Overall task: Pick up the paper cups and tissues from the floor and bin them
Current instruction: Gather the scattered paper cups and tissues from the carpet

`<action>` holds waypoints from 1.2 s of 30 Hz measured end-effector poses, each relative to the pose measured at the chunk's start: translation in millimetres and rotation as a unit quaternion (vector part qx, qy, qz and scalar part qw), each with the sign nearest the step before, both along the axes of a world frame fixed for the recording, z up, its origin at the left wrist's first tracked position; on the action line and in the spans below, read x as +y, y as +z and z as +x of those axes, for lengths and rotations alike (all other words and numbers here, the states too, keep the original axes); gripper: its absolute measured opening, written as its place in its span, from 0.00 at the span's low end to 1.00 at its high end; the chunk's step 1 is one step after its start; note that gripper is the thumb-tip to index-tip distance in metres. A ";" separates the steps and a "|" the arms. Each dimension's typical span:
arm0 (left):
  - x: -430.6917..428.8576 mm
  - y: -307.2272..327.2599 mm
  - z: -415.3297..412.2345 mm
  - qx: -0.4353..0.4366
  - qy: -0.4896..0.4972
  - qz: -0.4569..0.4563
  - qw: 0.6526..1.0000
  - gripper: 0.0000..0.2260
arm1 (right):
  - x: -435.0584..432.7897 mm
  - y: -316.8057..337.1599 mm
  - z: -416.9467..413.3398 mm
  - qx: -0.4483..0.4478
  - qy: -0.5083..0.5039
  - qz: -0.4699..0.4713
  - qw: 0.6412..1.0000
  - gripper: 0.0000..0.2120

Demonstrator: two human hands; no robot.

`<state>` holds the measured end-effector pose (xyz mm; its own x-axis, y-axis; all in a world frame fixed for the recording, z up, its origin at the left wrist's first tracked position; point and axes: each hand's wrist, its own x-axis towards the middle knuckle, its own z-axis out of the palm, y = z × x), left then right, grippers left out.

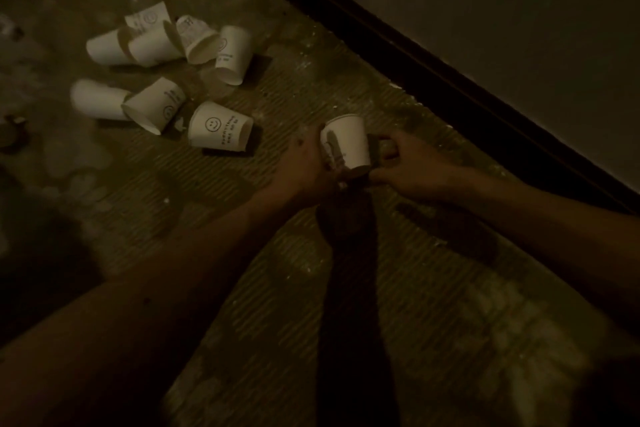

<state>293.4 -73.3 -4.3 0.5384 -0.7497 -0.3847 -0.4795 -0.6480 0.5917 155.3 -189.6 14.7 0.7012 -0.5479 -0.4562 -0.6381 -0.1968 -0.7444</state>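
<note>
Paper cup (344,144) is held at centre frame with both grips closed on it: the left hand (304,166) wraps its left side and the right hand (408,173) pinches near its base. The nearest loose smiley-face cup (220,131) lies on its side on the floor (433,288), left of the left hand, long axis roughly left to right. Judgement: the left hand is nearer for that pickup.
</note>
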 end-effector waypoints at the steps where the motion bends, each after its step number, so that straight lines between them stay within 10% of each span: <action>1: -3.2 -4.5 5.3 0.007 0.008 -0.006 1.000 0.44 | -3.8 -4.1 9.8 -0.001 -0.004 0.009 1.000 0.37; 5: -12.6 -23.9 31.5 0.056 0.034 -0.016 0.998 0.48 | -14.5 -18.1 45.7 0.013 -0.031 0.020 0.999 0.35; 16: 16.3 -42.6 47.5 -0.035 -0.027 -0.076 0.996 0.15 | -30.1 -18.2 99.2 0.184 0.207 -0.160 0.947 0.45; 22: 47.0 -32.5 89.1 -0.227 0.261 -0.125 0.930 0.18 | -27.8 -2.9 125.6 0.233 0.236 -0.177 0.927 0.40; 30: 69.6 -46.8 136.2 -0.073 0.270 -0.089 0.956 0.30 | -12.9 -19.1 152.9 0.056 0.126 -0.096 0.986 0.36; 36: 72.7 -32.6 149.1 0.082 0.347 -0.146 0.923 0.13 | -5.5 -41.5 156.6 0.081 0.132 -0.105 0.982 0.38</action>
<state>442.5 -0.6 -36.9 0.8806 -0.3300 -0.3401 0.1033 -0.5668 0.8174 311.9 -195.1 -26.8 0.7593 -0.4502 -0.4699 -0.6505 -0.5093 -0.5634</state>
